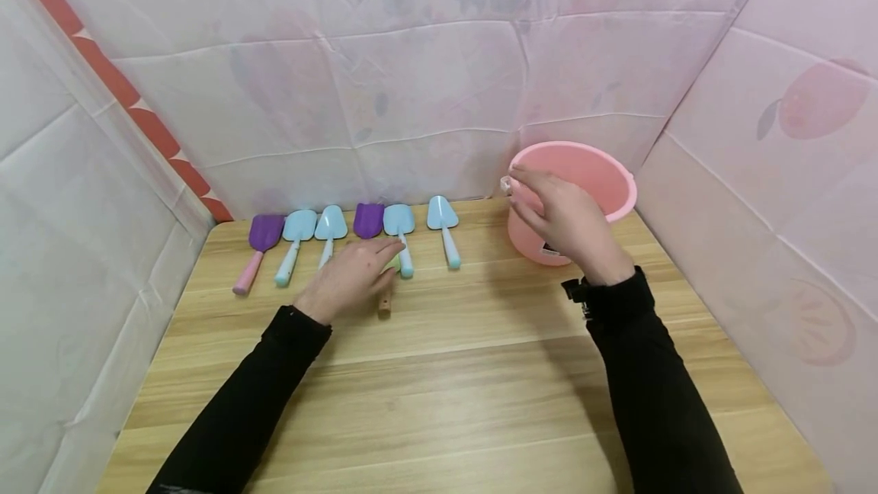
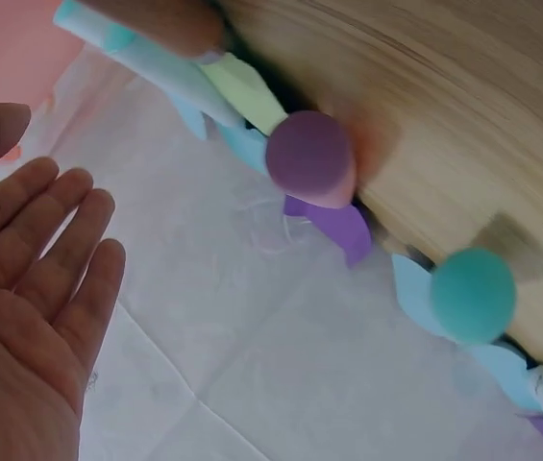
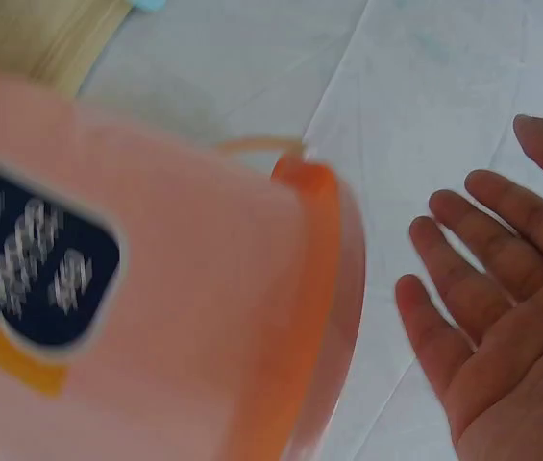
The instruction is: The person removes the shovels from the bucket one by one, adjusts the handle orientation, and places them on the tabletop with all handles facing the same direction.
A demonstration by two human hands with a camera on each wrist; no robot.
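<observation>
A person in black sleeves reaches over a light wooden table (image 1: 439, 372) enclosed by pale pink sheeting. Six small toy shovels lie in a row along the table's far edge, blades pointing away. From left: a purple shovel with a pink handle (image 1: 257, 248), two pale blue shovels (image 1: 295, 241) (image 1: 329, 230), a second purple shovel (image 1: 368, 219) whose handle is mostly hidden under the hand, then two more pale blue shovels (image 1: 401, 232) (image 1: 444, 226) with white handles and teal tips.

The left hand (image 1: 351, 277) hovers flat over the middle of the row, fingers straight and relaxed, palm down, gripping nothing. Whether it touches the handle beneath it cannot be told.

To the right stands a round pink plastic bucket (image 1: 604, 174), upright, with a dark label on its side. The right hand (image 1: 564, 221) is spread loosely in front of its near rim, fingers extended and holding nothing.
</observation>
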